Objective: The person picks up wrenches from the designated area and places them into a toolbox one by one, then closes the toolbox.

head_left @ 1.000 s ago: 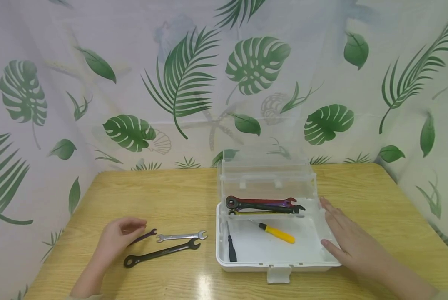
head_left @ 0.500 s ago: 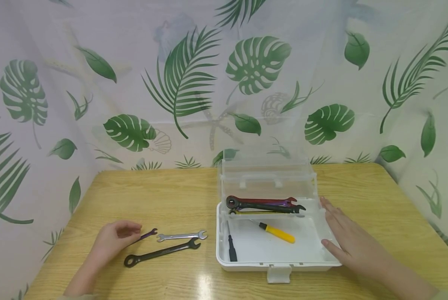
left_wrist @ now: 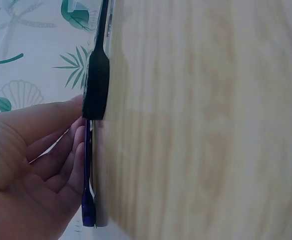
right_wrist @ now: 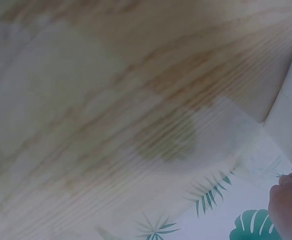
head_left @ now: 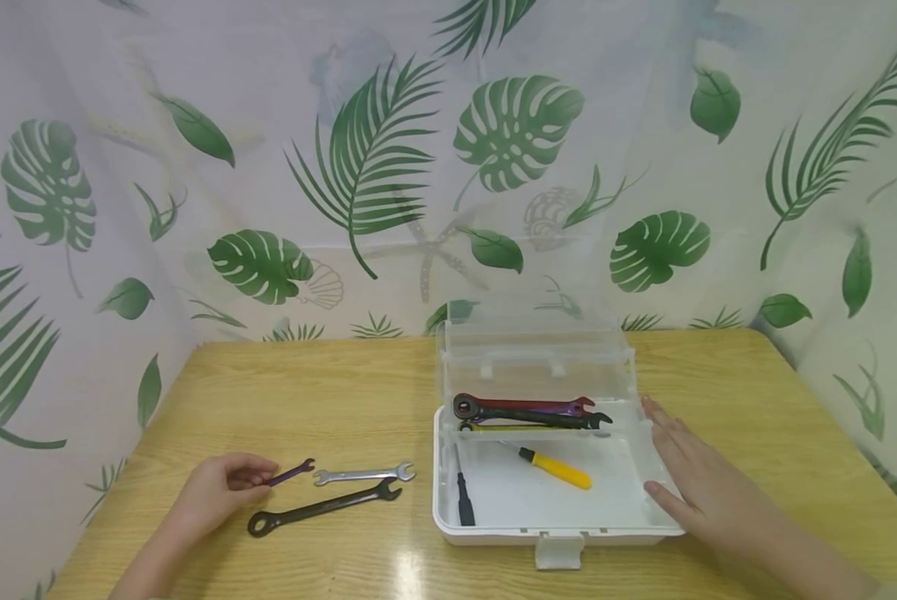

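Observation:
My left hand (head_left: 216, 492) rests low by a small purple wrench (head_left: 293, 472) on the table, its fingers loosely bent. In the left wrist view the fingertips are right beside the purple wrench (left_wrist: 88, 150); a black wrench (left_wrist: 97, 85) hides the thumb tip. Straight fingers of my right hand (head_left: 707, 483) lie against the right side of a white toolbox (head_left: 508, 508), which stands open. Beside the purple wrench lie a silver double-ended wrench (head_left: 362, 474) and a black ratcheting wrench (head_left: 328, 505).
A clear tray (head_left: 538, 375) at the box's back holds several wrenches, black (head_left: 527, 412) and red (head_left: 523, 401) among them. In the box bottom lie a yellow-handled screwdriver (head_left: 561, 470) and a black one (head_left: 465, 504). Leaf-print cloth (head_left: 388, 167) hangs behind the table.
My left hand has moved left and lower along the purple wrench, whose visible tip stays in place. My right hand keeps its position on the toolbox.

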Demonstrator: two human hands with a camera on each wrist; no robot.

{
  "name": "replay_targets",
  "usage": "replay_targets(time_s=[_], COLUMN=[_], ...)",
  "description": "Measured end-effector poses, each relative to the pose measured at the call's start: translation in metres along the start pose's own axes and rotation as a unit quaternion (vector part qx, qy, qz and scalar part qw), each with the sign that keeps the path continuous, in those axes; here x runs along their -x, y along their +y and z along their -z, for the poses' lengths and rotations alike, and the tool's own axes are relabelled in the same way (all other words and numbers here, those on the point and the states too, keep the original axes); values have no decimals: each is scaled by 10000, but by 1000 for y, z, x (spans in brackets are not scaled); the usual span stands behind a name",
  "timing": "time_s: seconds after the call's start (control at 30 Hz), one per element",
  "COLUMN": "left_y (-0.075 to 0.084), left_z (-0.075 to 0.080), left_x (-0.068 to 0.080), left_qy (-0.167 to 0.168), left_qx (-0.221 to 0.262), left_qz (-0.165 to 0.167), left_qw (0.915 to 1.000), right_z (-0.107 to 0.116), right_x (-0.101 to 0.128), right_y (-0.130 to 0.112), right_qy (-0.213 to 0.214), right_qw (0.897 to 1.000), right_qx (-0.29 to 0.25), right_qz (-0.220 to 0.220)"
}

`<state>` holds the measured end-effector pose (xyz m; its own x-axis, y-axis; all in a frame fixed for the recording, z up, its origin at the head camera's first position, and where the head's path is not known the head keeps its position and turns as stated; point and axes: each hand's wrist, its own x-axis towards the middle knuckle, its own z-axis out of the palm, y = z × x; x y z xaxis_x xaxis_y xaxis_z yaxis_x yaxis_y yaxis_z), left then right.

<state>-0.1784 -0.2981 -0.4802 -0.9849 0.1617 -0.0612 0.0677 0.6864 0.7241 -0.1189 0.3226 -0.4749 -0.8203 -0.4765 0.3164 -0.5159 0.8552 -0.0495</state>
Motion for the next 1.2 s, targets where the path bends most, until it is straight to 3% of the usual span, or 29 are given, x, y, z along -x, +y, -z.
replay_targets(time_s=[0.43, 0.77, 1.2], left_y=[-2, 5, 6], left_z=[-1, -2, -6], left_x=[-5, -4, -3], left_qy=[25, 55, 170], left_qx=[-578, -719, -801], left_qz=[-403, -201, -158], left_qw=[9975, 9972, 9965], right_z=[1, 3, -1], right_x=[2, 1, 1], right_y=[-1, -3, -3], right_qy=[47, -367, -196], right_qw=[10000, 9988, 9995], right_qx=[-7, 26, 1], right_qz=[0, -333, -251])
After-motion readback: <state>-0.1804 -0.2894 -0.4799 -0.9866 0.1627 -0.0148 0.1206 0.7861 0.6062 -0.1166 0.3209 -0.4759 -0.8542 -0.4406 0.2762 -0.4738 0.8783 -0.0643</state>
